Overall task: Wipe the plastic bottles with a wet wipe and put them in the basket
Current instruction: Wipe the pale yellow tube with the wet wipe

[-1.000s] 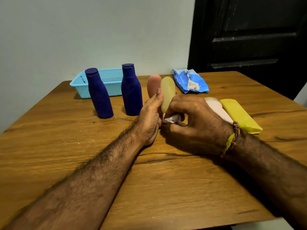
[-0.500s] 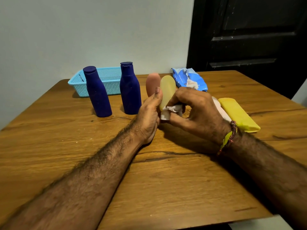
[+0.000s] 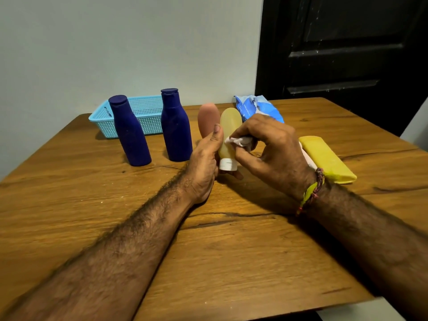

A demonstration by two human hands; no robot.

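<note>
My left hand [image 3: 205, 163] grips a pale yellow bottle [image 3: 229, 126] that stands upside down on its white cap [image 3: 228, 164]. My right hand [image 3: 271, 149] presses a white wet wipe [image 3: 238, 141] against the bottle's side. Just behind it stands a pink bottle [image 3: 208, 119]. Two dark blue bottles [image 3: 129, 133] [image 3: 176, 126] stand upright to the left. A yellow bottle [image 3: 326, 158] lies flat at the right, with a white bottle [image 3: 306, 156] beside it, mostly hidden by my right wrist. The light blue basket [image 3: 143, 107] sits at the back left with nothing visible in it.
A blue wet-wipe pack [image 3: 257, 107] lies behind my right hand. The wooden table [image 3: 231, 251] ends at a wall at the back and a dark door stands at the back right. The table's near right corner is in view.
My right hand has slid the wipe upward along the pale yellow bottle, uncovering its white cap. My left hand keeps its hold in the same place.
</note>
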